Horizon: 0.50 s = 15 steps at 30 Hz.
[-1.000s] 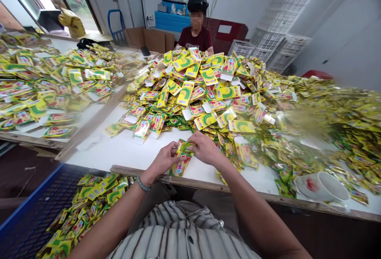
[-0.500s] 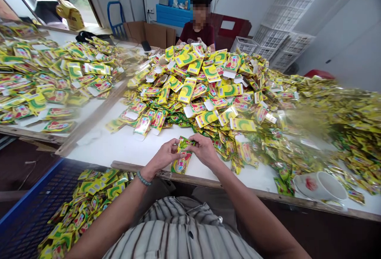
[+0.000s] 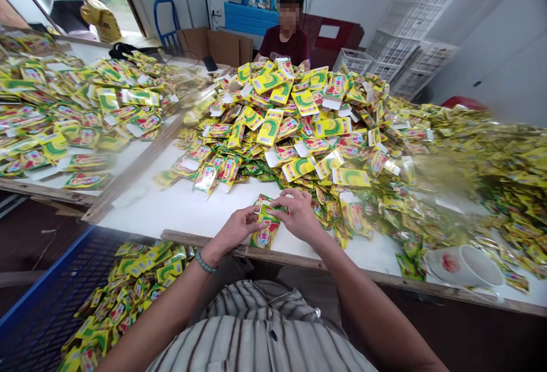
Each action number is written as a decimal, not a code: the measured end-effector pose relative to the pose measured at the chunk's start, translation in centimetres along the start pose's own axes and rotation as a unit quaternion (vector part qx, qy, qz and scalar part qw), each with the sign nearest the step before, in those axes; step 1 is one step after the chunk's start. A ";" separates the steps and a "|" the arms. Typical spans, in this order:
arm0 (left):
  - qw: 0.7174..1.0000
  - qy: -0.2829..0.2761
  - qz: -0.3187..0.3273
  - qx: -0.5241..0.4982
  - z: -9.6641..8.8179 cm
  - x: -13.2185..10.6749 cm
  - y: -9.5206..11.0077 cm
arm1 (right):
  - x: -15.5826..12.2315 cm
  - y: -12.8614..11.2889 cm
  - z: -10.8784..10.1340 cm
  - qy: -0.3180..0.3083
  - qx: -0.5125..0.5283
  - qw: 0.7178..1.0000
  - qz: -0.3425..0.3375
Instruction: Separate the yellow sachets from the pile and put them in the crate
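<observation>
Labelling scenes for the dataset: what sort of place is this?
Probably a small packing workshop: yellow packs heaped on a white table, a blue crate holding more below, and white crates stacked by the wall.

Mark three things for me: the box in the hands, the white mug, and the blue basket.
Box [image 3: 265, 236]: head view, printed front.
White mug [image 3: 450, 263]: head view, outer side.
Blue basket [image 3: 43, 281]: head view, left side.
</observation>
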<state>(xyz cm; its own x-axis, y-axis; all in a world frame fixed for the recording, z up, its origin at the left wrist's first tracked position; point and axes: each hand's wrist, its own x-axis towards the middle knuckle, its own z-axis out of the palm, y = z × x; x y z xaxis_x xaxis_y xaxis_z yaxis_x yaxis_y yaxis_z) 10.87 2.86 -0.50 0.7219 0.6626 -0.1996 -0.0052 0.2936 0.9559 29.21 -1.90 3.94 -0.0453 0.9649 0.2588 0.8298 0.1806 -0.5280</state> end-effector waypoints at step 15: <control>0.999 -0.052 0.006 -0.006 -0.1 0.1 0.7 | 1.2 0.7 -1.7 -0.024 -0.033 0.996 -0.077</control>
<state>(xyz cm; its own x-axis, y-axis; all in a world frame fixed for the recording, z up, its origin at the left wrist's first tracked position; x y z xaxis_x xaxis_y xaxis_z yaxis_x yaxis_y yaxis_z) 10.85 3.15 0.10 0.7898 0.5908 -0.1648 -0.0214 0.2951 0.9552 30.68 -0.97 5.20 -0.2006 0.9347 0.2933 0.8452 0.3165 -0.4306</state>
